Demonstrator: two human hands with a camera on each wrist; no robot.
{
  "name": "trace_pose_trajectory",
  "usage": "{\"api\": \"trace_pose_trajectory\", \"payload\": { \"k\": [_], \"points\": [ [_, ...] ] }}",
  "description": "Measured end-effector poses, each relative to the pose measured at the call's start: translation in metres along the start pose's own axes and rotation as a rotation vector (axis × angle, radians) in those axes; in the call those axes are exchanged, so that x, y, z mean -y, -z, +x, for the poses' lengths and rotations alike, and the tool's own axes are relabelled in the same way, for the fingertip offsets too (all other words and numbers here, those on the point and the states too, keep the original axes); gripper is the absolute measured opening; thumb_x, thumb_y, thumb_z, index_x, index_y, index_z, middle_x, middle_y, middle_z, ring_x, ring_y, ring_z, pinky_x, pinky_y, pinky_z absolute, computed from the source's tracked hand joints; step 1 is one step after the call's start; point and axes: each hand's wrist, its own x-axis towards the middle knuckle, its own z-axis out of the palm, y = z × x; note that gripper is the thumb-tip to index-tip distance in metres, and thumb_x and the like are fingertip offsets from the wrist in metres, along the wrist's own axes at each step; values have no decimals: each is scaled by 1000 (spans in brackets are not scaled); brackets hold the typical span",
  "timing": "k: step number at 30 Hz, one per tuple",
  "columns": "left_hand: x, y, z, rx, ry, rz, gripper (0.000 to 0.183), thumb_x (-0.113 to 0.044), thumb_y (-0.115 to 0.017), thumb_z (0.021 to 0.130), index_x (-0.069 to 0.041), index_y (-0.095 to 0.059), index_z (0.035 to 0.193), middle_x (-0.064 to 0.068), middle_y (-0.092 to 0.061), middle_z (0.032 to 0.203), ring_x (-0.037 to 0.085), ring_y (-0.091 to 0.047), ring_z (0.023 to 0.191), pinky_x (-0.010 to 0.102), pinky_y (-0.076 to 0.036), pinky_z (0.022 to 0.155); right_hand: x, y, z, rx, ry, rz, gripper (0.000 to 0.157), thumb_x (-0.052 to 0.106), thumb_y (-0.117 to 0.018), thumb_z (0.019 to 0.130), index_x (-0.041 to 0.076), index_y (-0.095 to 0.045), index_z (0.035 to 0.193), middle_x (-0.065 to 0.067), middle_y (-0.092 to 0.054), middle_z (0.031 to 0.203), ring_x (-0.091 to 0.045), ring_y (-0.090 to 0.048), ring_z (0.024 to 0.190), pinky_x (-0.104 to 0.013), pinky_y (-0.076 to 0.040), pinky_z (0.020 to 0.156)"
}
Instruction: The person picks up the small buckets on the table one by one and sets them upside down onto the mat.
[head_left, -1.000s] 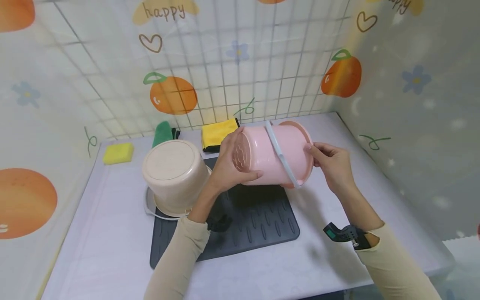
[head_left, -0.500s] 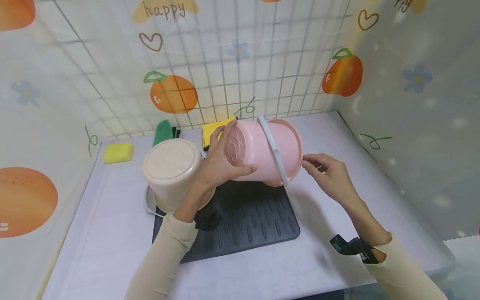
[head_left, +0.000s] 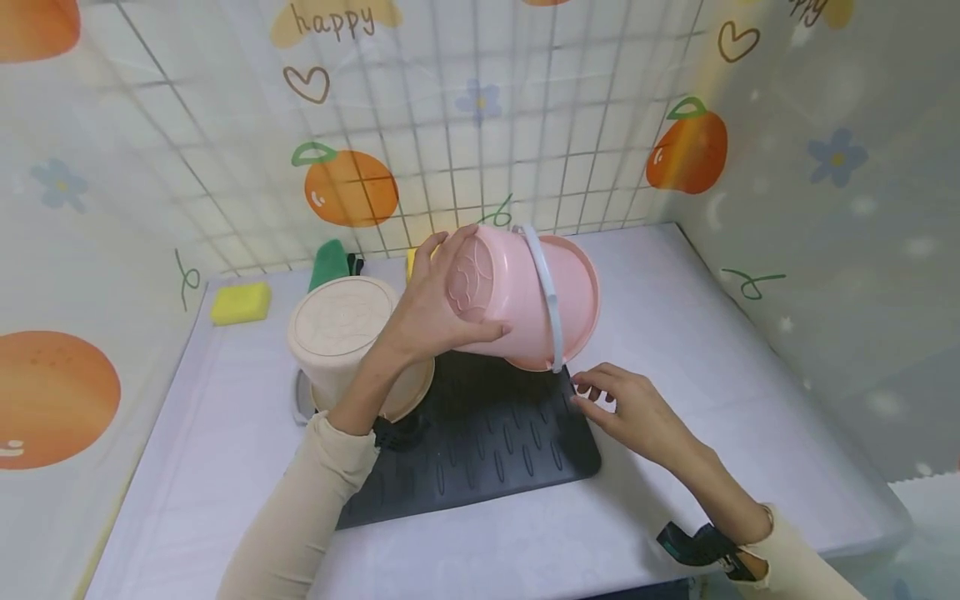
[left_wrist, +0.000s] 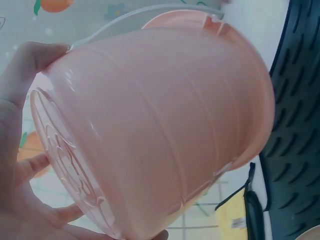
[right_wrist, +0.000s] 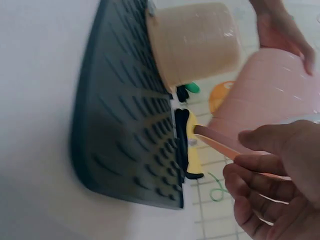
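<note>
My left hand [head_left: 431,308] grips a pink bucket [head_left: 517,292] round its base, thumb on the near side and fingers over the far edge. The bucket is tipped on its side in the air above the dark mat [head_left: 495,467], its mouth facing right and tilting downward. Its pale handle [head_left: 546,292] lies across the body. Just below the bucket's rim, my right hand [head_left: 637,412] hangs with loosely bent fingers, apart from the bucket in the head view. Upside down on the mat's left part stands a beige bucket [head_left: 341,321], partly behind my left forearm.
A yellow sponge [head_left: 240,304] lies at the table's back left. Behind the beige bucket is a green cloth [head_left: 328,262]. A yellow cloth [right_wrist: 192,150] with dark edging lies behind the mat, mostly hidden in the head view. Patterned sheets [head_left: 480,158] hang behind the table.
The pink bucket has shifted left in my left hand, its mouth tipping down and toward me. My right hand has let go of the rim and dropped lower, toward the mat's right edge.
</note>
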Motion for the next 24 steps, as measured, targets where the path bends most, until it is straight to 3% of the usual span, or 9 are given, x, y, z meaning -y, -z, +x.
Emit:
{"api": "trace_pose_trajectory", "payload": {
  "k": [8,14,18,24],
  "points": [
    [-5,7,5,50,-27,79,112,-58,-88,62,-39,-29,155,9,-22,157,19,-22,142,50,-46,97,-1,-31,-17,145,100,-69,34,22,-81,86,3,-72,113,-4,-67,109,-21,-65,99,-39,-55,83],
    [-4,9,9,95,-37,162,112,-58,-86,62,-37,-29,156,11,-22,158,25,-21,144,55,-43,99,-8,-52,-26,167,213,-82,37,17,-85,81,-1,-72,110,-5,-62,108,-20,-62,97,-33,-54,82],
    [-1,10,11,116,-25,198,113,-59,-85,62,-38,-27,157,16,-21,158,32,-26,142,59,-41,99,-9,-58,-29,156,204,-71,39,17,-86,80,-1,-72,111,-6,-61,111,-21,-60,99,-33,-54,84],
    [3,2,17,164,22,193,107,-59,-82,65,-39,-28,156,14,-20,159,32,-26,142,59,-42,97,-9,-60,-32,134,155,-48,39,16,-86,79,0,-73,111,-5,-62,113,-19,-59,103,-32,-54,85]
  ]
}}
